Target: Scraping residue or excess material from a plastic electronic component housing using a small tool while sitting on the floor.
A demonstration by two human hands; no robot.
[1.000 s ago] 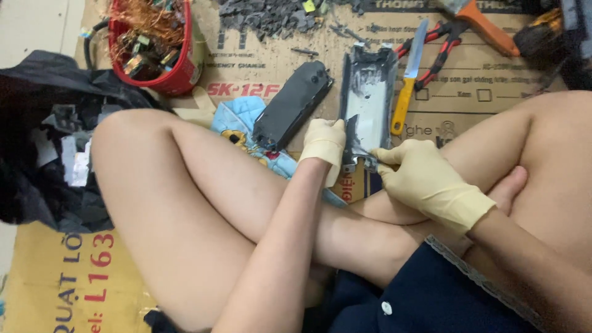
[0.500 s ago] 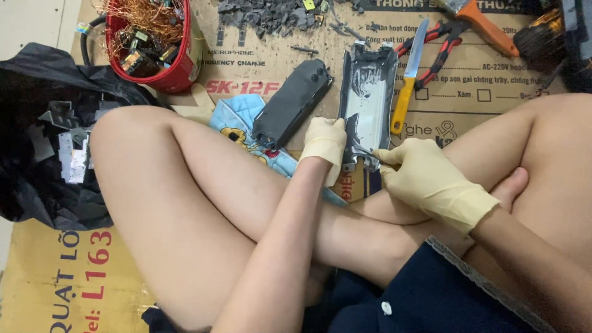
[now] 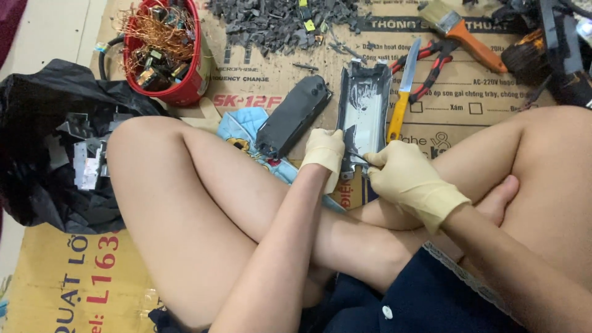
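1. My left hand (image 3: 324, 151), gloved, grips the open grey casing (image 3: 364, 108) at its near edge on the cardboard (image 3: 259, 92).
2. My right hand (image 3: 410, 179) pinches a thin tool (image 3: 356, 155) against that edge.
3. A yellow-handled knife (image 3: 402, 98) lies just beside the casing; my knees hem both sides.

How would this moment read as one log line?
left hand: steadies open black casing | right hand: holds thin tool at casing's near end | yellow-handled knife: beside casing
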